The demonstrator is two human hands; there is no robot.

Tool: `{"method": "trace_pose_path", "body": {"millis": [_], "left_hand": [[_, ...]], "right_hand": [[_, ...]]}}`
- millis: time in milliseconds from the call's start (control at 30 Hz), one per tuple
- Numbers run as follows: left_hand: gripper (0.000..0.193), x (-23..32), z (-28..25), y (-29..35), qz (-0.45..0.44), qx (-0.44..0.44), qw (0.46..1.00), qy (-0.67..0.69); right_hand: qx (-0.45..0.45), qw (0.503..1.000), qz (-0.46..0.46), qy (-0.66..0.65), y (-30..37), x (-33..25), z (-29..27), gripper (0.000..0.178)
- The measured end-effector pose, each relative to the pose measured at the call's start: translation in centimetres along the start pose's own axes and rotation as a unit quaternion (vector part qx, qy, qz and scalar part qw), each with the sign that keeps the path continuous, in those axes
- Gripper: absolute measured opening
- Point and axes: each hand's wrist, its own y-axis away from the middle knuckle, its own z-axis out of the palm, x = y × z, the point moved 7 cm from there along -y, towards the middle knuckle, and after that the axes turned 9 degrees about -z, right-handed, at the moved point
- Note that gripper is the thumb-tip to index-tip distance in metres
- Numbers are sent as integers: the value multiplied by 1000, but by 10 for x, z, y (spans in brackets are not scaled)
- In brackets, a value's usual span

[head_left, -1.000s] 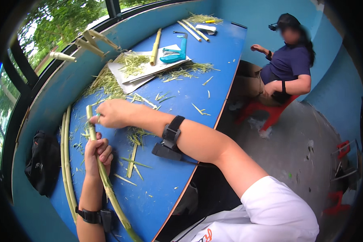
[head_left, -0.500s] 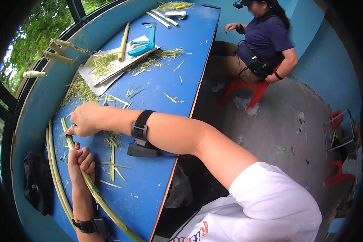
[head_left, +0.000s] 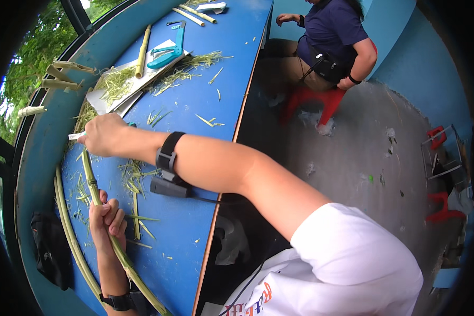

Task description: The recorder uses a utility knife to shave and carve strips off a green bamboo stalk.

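Note:
Wrapped around a long green bamboo stick (head_left: 120,254), my left hand (head_left: 107,217) grips it below a node. The stick slants up from the lower edge, over the blue table (head_left: 184,110). At its upper end my right hand (head_left: 103,136) is closed on a knife, whose pale blade (head_left: 76,136) sticks out to the left past the fingers. Most of the knife is hidden in the fist. Left of my left forearm lies a pair of long bamboo strips (head_left: 73,236). Green shavings (head_left: 133,171) are scattered beneath my right wrist.
Farther up the table, a teal-handled saw (head_left: 168,55) and a bamboo piece (head_left: 142,51) rest on white sheets (head_left: 124,104) strewn with shavings. Cut bamboo (head_left: 63,84) juts by the window. A black bag (head_left: 50,250) is at left. A co-worker (head_left: 329,45) sits on a red stool (head_left: 326,105).
My right hand has moved up with the knife, from the stick's node to its upper end. My left hand keeps its grip. The view has shifted slightly.

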Motion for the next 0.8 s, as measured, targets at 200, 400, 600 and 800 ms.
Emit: {"method": "trace_pose_path", "body": {"millis": [200, 400, 600, 800], "left_hand": [[13, 0, -1, -5, 8, -10, 999, 34], [9, 0, 1, -9, 4, -13, 998, 61], [7, 25, -39, -11, 85, 50, 989, 108], [6, 24, -42, -15, 84, 38, 990, 102]], "right_hand": [[-32, 998, -41, -27, 8, -18, 6, 49], [-41, 998, -37, -21, 7, -10, 4, 49], [-74, 994, -73, -18, 8, -17, 16, 50], [-145, 983, -109, -22, 14, -24, 26, 51]]}}
